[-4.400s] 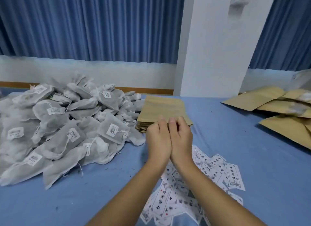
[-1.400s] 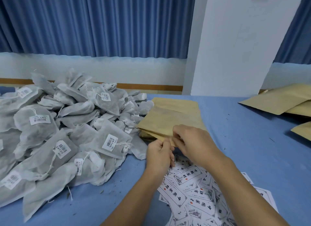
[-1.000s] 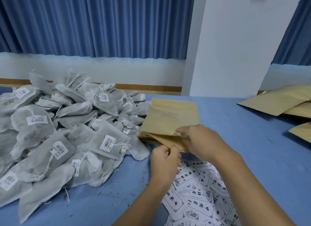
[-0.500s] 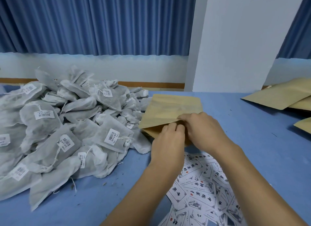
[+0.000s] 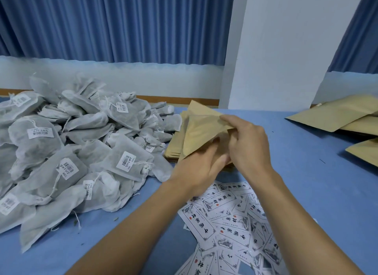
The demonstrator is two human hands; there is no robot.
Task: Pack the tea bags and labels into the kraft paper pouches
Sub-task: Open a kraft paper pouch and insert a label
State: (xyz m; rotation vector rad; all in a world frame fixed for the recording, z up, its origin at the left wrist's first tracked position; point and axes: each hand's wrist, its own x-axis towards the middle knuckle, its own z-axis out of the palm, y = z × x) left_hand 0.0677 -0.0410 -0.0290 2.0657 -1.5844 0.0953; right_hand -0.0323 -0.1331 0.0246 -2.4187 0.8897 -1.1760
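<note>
A kraft paper pouch [image 5: 201, 131] is lifted at a tilt above the stack of flat pouches [image 5: 173, 147] in the middle of the blue table. My right hand [image 5: 248, 145] pinches its upper right edge. My left hand [image 5: 201, 168] is under the pouch with its fingers hidden between the pouch's lower edge and the stack. A big heap of grey mesh tea bags [image 5: 67, 151] with white barcode tags fills the left. White printed labels [image 5: 229, 223] lie scattered in front of me.
Several kraft pouches [image 5: 337, 115] lie at the right edge of the blue table [image 5: 319, 184]. A white pillar [image 5: 286, 49] and blue curtains stand behind the table. Small tea crumbs dot the cloth near the heap.
The top pouch has come up off the stack and tilted, its right edge raised by my right hand. My left hand has slid under it.
</note>
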